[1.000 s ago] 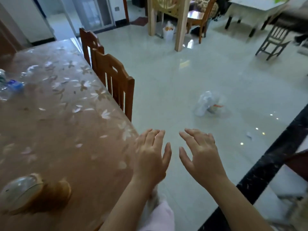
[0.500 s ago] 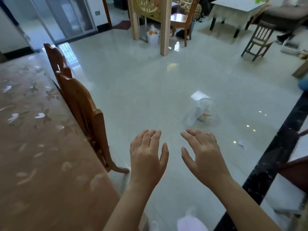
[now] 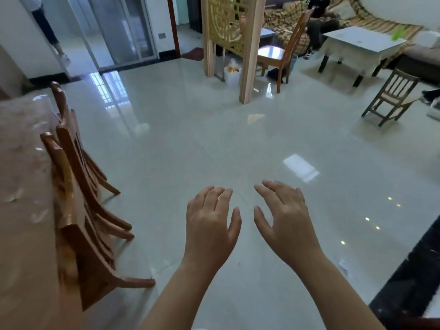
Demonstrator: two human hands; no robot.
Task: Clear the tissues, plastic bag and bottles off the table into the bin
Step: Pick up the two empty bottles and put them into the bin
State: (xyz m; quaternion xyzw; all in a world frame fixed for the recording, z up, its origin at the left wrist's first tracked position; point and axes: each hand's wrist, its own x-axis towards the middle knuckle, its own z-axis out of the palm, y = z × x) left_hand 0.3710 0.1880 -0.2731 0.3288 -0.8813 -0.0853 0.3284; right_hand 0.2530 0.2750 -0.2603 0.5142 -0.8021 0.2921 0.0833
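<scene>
My left hand (image 3: 210, 226) and my right hand (image 3: 283, 220) hover side by side over the glossy floor, palms down, fingers spread, holding nothing. The dining table (image 3: 21, 191) with its brown flowered cover runs along the left edge; no tissues, bag or bottles show on the strip in view. A white bin (image 3: 232, 73) with orange scraps inside stands far ahead beside the wooden screen post (image 3: 248, 51). No plastic bag shows on the floor in this frame.
Two wooden chairs (image 3: 78, 210) are tucked against the table's right side. A dark chair (image 3: 392, 96), a low white table (image 3: 362, 44) and a sofa lie far right. A black counter edge (image 3: 409, 277) crosses bottom right. A small scrap (image 3: 342, 266) lies on the floor.
The view has swung right and up, away from the table. The bottles and the bag on the floor have left sight. Both hands keep their open pose.
</scene>
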